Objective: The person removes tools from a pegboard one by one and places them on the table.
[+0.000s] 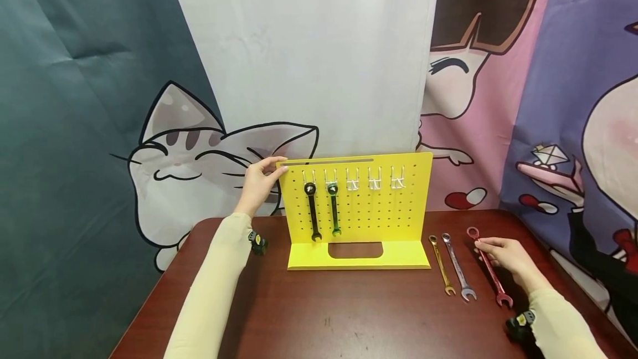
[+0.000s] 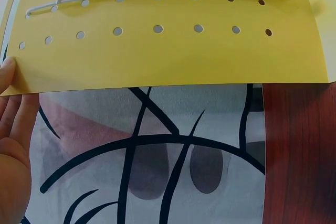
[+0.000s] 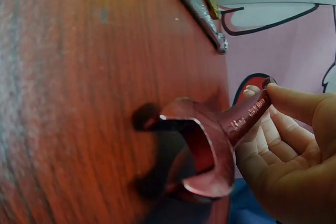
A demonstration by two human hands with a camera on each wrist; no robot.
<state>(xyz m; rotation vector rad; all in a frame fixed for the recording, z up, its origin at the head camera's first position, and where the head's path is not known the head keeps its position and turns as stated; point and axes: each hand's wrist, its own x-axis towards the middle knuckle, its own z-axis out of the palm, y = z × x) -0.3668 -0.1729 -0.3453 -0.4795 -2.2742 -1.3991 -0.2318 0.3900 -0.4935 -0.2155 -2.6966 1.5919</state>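
Note:
A yellow pegboard stand (image 1: 399,212) stands upright on the table, with white hooks in a row near its top. My left hand (image 1: 256,184) pinches the board's upper left corner between thumb and fingers. From the two leftmost hooks hang a black wrench (image 1: 313,212) and a green wrench (image 1: 334,209). At the right, my right hand (image 1: 508,259) pinches a red combination wrench (image 1: 490,270) near its ring end. In the right wrist view its open end (image 3: 210,150) looms close to the camera, above the wood. Beside it lie a silver wrench (image 1: 458,267) and a gold wrench (image 1: 441,265).
The dark red wooden table (image 1: 359,314) has rounded back corners. A curtain (image 1: 309,54) printed with cartoon figures hangs right behind it. Three white hooks (image 1: 375,181) on the right part of the board carry nothing.

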